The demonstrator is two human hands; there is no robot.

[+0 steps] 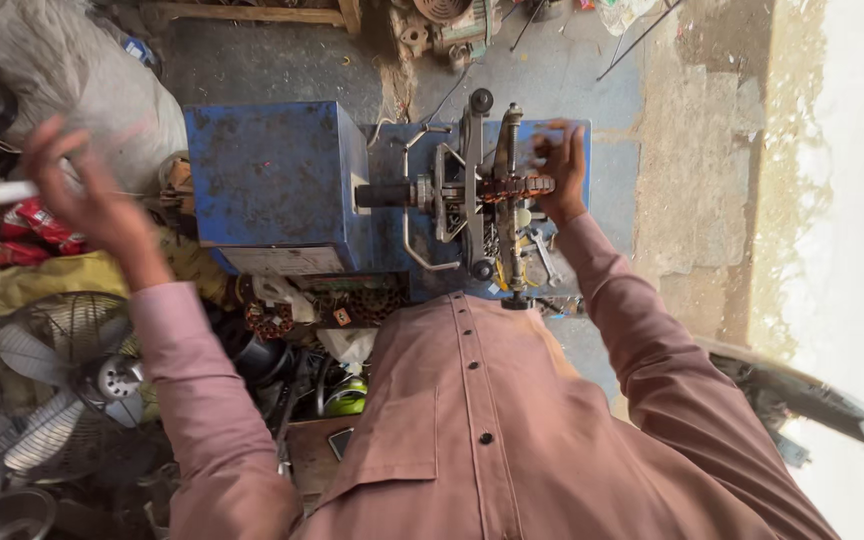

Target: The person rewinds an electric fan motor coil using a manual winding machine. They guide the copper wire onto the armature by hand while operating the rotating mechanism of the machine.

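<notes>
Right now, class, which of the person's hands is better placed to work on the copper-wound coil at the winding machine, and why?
The right hand. It is already at the copper-wound coil on the blue machine. The left hand is raised far off to the side, above the red packets, blurred and away from the machine.

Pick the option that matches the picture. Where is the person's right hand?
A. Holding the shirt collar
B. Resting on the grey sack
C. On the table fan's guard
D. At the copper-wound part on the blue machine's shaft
D: the right hand sits at the copper-wound part mounted on the blue machine, while the left hand is raised and blurred, well apart from the table fan.
</notes>
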